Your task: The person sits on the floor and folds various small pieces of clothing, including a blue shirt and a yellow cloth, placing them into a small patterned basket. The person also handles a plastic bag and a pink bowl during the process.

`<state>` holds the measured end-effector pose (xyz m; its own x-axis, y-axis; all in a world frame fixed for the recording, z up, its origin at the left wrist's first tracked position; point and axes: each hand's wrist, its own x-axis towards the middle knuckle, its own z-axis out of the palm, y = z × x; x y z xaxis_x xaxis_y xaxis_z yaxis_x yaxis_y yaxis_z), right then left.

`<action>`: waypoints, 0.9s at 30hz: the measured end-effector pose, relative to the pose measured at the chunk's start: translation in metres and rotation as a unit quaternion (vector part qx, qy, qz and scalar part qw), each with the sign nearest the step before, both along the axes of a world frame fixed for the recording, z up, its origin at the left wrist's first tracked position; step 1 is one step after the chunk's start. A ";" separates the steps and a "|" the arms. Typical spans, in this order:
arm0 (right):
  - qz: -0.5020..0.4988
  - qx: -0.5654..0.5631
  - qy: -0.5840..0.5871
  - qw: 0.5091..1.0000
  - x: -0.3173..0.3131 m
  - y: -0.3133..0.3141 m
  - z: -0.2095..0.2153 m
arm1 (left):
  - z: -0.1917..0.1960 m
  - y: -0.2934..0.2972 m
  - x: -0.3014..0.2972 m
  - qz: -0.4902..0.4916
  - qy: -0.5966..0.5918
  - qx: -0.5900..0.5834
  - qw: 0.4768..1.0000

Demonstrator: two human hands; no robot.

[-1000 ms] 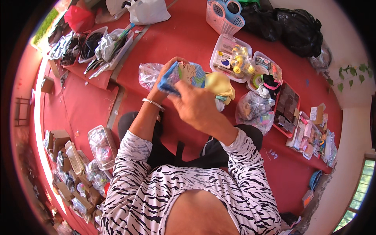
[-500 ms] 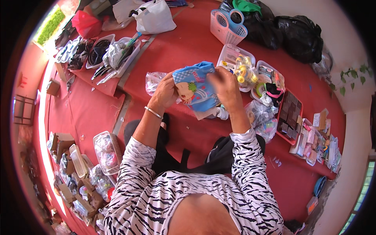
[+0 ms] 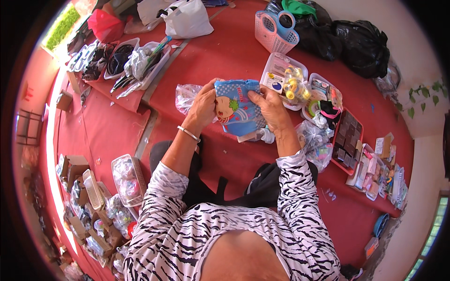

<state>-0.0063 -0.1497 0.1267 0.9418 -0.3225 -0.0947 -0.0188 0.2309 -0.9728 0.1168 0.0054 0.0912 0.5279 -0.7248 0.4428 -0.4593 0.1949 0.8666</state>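
Note:
Between my two hands, a small blue cloth item (image 3: 241, 112) with a gathered upper edge hangs upright above the red floor covering. Its front carries a cartoon face, a green leafy shape and a chequered pattern; I cannot tell what kind of garment it is. My left hand (image 3: 204, 107), with a bangle at the wrist, grips its left edge. At the upper right corner, my right hand (image 3: 272, 108) pinches the cloth, thumb in front. Below the cloth, a pale flat piece (image 3: 251, 136) shows in part. Beside my left hand lies a clear plastic bag (image 3: 185, 97).
To the right stand a tub of yellow-topped items (image 3: 294, 86), a red tray of dark boxes (image 3: 348, 136) and bagged goods (image 3: 314, 138). A pink and blue basket (image 3: 276, 37) and black bags (image 3: 361, 47) are farther back. Filled bins (image 3: 152, 70) and a white basket (image 3: 129, 180) stand left.
My right hand, blurred and lifted at the cloth's edge before, now pinches its upper right corner. The cloth has shifted slightly right and hangs straighter and flatter.

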 end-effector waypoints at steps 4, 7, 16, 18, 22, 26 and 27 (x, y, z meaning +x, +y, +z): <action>0.025 -0.008 -0.017 1.000 -0.001 0.000 -0.001 | -0.008 -0.005 -0.004 -0.045 0.297 -0.043 0.953; 0.029 0.001 -0.032 0.999 -0.004 0.000 0.006 | -0.002 -0.003 -0.008 -0.045 0.290 -0.041 0.955; 0.009 -0.119 -0.037 0.992 -0.006 -0.009 0.003 | 0.019 -0.008 -0.014 -0.014 0.197 -0.028 0.980; -0.011 -0.101 -0.044 0.994 -0.008 -0.010 0.006 | 0.016 -0.007 -0.010 0.033 0.138 -0.005 0.990; -0.042 -0.104 -0.059 0.992 -0.012 -0.016 0.008 | 0.025 0.001 -0.007 0.045 0.164 0.075 0.983; -0.037 -0.176 -0.052 0.982 -0.012 -0.014 0.007 | 0.023 0.003 -0.007 -0.037 0.305 0.012 0.952; -0.036 -0.198 -0.051 0.978 -0.012 -0.013 0.008 | 0.025 0.003 -0.011 -0.043 0.338 -0.007 0.940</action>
<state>-0.0180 -0.1625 0.1343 0.9135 -0.3804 0.1442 0.0858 -0.1664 -0.9823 0.1062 0.0082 0.1160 0.6318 -0.7743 0.0369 0.2145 0.2203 0.9516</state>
